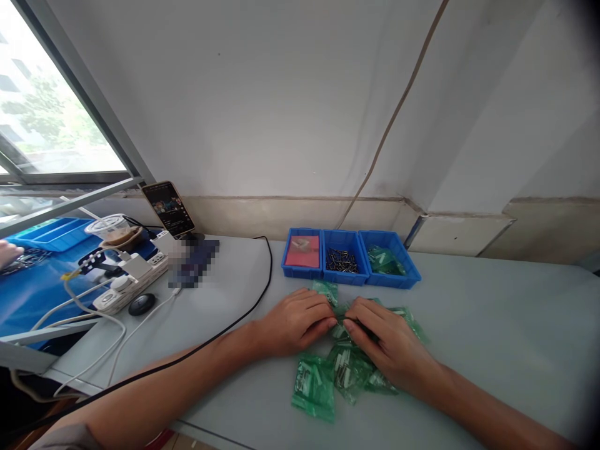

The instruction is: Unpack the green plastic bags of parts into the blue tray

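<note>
My left hand and my right hand are close together over a loose pile of small green plastic bags. Thumb and fingers of each hand are pinched together, with the edge of a green plastic bag between them; much of that bag is hidden by the fingers. Below my left hand, one green bag lies flat with pale, short pieces inside. More filled green bags lie in front of and under my right hand.
Three joined blue bins stand by the wall: one with a red sheet, one with metal screws, one with green bags. A black cable crosses the table at left, near a phone, a power strip and a black mouse.
</note>
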A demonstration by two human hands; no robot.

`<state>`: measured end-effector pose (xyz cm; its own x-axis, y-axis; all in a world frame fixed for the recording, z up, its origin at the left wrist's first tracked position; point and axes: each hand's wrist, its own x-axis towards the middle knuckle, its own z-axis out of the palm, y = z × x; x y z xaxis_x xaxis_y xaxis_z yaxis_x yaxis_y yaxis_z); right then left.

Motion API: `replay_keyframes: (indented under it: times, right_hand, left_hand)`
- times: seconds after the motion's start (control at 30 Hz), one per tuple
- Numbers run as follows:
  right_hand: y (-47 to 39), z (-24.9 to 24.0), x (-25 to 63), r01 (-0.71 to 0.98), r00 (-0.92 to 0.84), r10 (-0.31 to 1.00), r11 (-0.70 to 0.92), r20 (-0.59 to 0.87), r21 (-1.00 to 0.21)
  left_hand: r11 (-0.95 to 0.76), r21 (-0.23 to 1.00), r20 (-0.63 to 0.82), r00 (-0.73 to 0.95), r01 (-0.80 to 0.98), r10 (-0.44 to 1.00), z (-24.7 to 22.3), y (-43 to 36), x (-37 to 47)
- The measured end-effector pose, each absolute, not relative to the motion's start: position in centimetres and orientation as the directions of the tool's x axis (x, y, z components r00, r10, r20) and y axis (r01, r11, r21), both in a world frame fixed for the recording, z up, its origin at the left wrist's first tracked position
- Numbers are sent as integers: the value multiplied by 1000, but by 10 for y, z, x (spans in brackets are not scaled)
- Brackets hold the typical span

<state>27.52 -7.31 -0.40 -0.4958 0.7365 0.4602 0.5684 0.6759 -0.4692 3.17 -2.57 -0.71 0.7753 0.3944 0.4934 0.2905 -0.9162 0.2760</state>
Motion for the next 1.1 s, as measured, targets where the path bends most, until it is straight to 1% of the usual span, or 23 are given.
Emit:
replay_keyframes:
  times: [0.23, 0.4, 0.53, 0.67, 0.97, 1.1]
  right_hand:
    - [-73, -5, 275, 562, -480, 737, 675, 475, -479]
    - [-73, -7, 277, 552, -484, 746, 665, 457, -502]
    - [-74, -8, 277, 554, -494, 744, 668, 449, -497]
    - [-74, -6, 277, 563, -499, 743, 669, 446, -485]
    - [-71, -10, 277, 597, -457, 755, 652, 470, -466]
    - [-72, -10, 277, 601, -450, 770, 636, 452, -485]
  left_hand:
    - [-915, 277, 517, 757, 293, 399, -8, -26, 32]
    - [-915, 290, 567, 720, 279, 399, -8, -26, 32]
    - [-914, 294, 600, 690, 279, 404, -10, -26, 33]
    - [-913, 296, 593, 695, 281, 407, -11, -26, 33]
    - [-913, 299, 616, 674, 279, 408, -11, -27, 33]
    - [-900, 324, 653, 619, 291, 435, -11, -27, 33]
